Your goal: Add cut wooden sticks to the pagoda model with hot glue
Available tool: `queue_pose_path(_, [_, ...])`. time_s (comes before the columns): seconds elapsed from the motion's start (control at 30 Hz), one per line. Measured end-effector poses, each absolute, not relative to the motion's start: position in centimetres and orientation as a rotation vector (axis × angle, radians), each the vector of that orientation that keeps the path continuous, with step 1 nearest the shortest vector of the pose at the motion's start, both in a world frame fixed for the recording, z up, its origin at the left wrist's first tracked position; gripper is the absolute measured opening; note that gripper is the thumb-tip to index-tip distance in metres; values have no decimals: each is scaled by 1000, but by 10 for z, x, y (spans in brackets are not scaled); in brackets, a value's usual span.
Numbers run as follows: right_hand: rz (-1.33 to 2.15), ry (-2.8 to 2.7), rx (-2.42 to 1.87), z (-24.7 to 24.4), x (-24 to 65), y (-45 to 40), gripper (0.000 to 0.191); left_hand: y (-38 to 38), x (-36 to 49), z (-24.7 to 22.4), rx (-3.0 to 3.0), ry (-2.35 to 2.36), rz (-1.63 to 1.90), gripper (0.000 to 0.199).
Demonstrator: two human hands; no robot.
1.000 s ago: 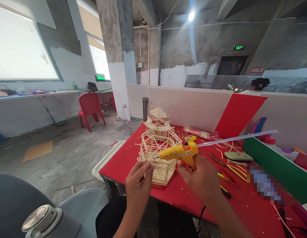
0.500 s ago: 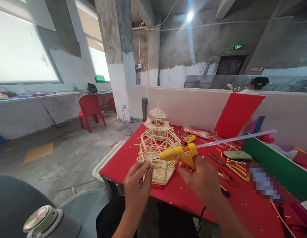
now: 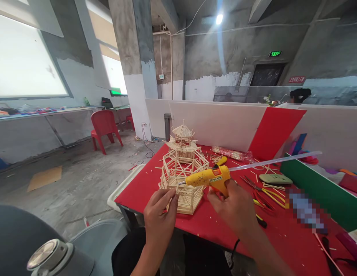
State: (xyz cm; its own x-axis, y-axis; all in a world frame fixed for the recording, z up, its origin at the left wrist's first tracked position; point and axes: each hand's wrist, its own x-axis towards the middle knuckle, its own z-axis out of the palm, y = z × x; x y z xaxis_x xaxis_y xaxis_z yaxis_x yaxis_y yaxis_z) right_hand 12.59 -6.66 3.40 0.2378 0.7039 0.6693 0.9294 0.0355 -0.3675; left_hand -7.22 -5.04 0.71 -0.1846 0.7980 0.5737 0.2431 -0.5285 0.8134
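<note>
My right hand (image 3: 234,205) is wrapped round the handle of a yellow hot glue gun (image 3: 209,177), with a long clear glue stick (image 3: 276,160) running out of its back. The gun's metal nozzle points left, close to the fingertips of my left hand (image 3: 161,209). Those fingers are pinched on a small pale wooden stick (image 3: 176,188), of which only the tip shows. Just behind both hands stands a tiered pagoda model (image 3: 184,153) built of thin wooden sticks; the gun and my left hand cover part of its lower front.
Pliers (image 3: 272,195), a green case (image 3: 275,179) and loose sticks lie to the right on the red table (image 3: 215,234). Bagged sticks (image 3: 232,153) lie behind. A green panel (image 3: 319,191) bounds the right side. A flask (image 3: 48,257) stands at lower left. A person (image 3: 299,96) is beyond the partition.
The view has shifted very slightly. Both hands keep their hold, and the nozzle stays close to my left fingertips.
</note>
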Motion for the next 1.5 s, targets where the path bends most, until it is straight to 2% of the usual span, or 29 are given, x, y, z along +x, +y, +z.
queue_pose_path(0.17, [-290,-1508,-1820,22,142,-76,36,-50,-76,12,1782,1217,1781,21])
queue_pose_path(0.3, [-132,-1414,-1998,-19,179,-109,44,-44,-80,20,2019,1237,1832,24])
queue_pose_path(0.47, [-36,-1424,-2162,-77,234,-155,36,-34,-78,34,2362,1201,1793,24])
queue_pose_path(0.6, [-4,-1438,-2201,-92,261,-174,30,-25,-75,46,2698,1221,1663,20])
queue_pose_path(0.7, [-33,-1386,-2147,-81,265,-172,34,-18,-75,54,2918,1203,1562,19])
queue_pose_path(0.83, [-51,-1334,-1916,-38,235,-141,41,-10,-72,63,3095,1118,1462,16])
queue_pose_path(0.9, [-19,-1395,-1607,-9,207,-116,39,-7,-70,66,3134,1092,1459,14])
queue_pose_path(1.0, [-3,-1592,-1213,31,166,-74,55,-3,-68,69,3155,1045,1474,14])
queue_pose_path(1.13, [114,-1789,-1058,58,131,-30,71,0,-70,71,3188,1030,1460,12])
queue_pose_path(1.37, [229,-1824,-1018,56,118,-5,59,3,-73,74,3257,981,1408,10])
queue_pose_path(1.5, [252,-1840,-1013,59,118,-3,55,10,-77,73,3193,925,1434,16])
